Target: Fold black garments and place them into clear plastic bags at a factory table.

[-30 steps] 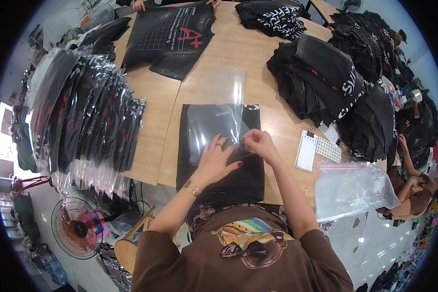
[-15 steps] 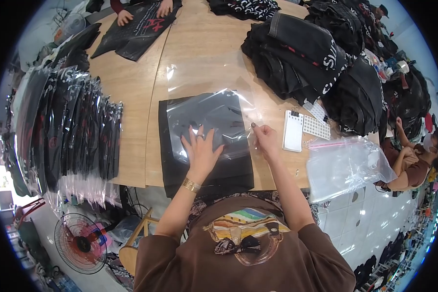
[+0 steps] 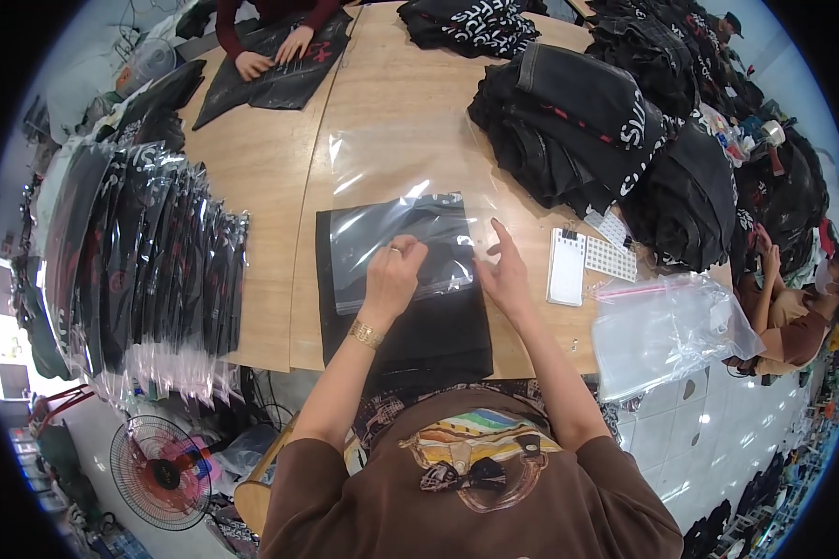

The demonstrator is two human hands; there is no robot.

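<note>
We seem to be opening a clear plastic bag [image 3: 373, 212] atop the folded black garment [image 3: 431, 343]. Our left hand [image 3: 394, 278] curls over both, its grip unclear; our right hand [image 3: 503, 275] spreads, unclenched, alongside. Next probably calls for a firm pinch.

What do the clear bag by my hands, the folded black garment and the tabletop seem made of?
Clear bag: glossy plastic film, see-through with bright glare. Folded black garment: probably matte cloth, lacking shine; fibre unclear. Tabletop: smooth wood or laminate, by its tan colour.
</note>
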